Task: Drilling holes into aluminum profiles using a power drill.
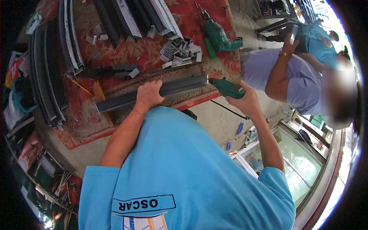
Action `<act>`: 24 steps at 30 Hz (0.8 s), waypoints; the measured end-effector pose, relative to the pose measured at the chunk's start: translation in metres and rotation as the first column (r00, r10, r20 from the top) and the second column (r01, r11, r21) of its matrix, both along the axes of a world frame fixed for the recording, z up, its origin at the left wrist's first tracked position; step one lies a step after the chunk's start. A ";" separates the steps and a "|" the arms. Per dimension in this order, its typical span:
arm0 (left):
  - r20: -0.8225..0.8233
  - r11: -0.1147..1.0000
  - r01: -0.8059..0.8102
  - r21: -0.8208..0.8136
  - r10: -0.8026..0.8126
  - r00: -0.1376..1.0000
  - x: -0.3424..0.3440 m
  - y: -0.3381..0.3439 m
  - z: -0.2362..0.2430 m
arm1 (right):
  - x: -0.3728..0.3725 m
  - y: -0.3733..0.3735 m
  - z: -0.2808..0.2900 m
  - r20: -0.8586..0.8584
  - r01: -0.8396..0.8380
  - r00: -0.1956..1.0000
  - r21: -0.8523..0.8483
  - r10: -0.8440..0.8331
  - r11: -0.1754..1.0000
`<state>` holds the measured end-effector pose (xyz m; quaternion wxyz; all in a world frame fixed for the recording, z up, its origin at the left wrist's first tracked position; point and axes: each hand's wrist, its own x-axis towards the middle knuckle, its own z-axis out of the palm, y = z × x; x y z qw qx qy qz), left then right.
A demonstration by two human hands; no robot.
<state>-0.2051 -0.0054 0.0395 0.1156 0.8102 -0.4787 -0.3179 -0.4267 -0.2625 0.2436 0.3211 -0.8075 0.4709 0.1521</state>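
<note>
My left hand (150,94) is wrapped over a dark metal profile (184,85) lying along the near edge of the table. In my right hand (245,100) is a green power drill (228,87), its tip against or very close to the profile's right end. Beyond the profile lies a loose pile of short silver metal brackets (180,53). A second green drill (220,34) rests on its side at the table's far right. A short dark strip (111,71) and a yellow pencil (81,87) lie left of my left hand.
A red patterned cloth (142,53) covers the table. Long dark profiles (69,42) lie at its left and far side. To the right stands a person in a light purple shirt (268,69), holding a phone (294,33). A black cord (230,109) hangs below the drill.
</note>
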 end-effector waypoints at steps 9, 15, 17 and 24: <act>-0.012 1.000 -0.013 -0.023 0.012 1.000 0.000 0.002 -0.001 | -0.010 -0.006 -0.006 0.093 0.001 0.996 0.028 -0.004 1.000; -0.015 0.998 0.032 0.052 -0.031 0.999 0.002 -0.005 0.009 | -0.034 0.003 -0.027 0.080 -0.007 0.997 -0.059 0.012 0.998; -0.025 0.993 0.048 0.112 -0.046 0.999 0.007 -0.007 0.010 | -0.030 0.010 -0.031 0.143 0.011 0.990 -0.091 0.002 0.996; 0.046 0.997 0.052 0.050 -0.054 0.997 0.001 -0.002 -0.002 | 0.015 0.009 -0.010 -0.032 -0.100 0.995 -0.139 0.097 0.985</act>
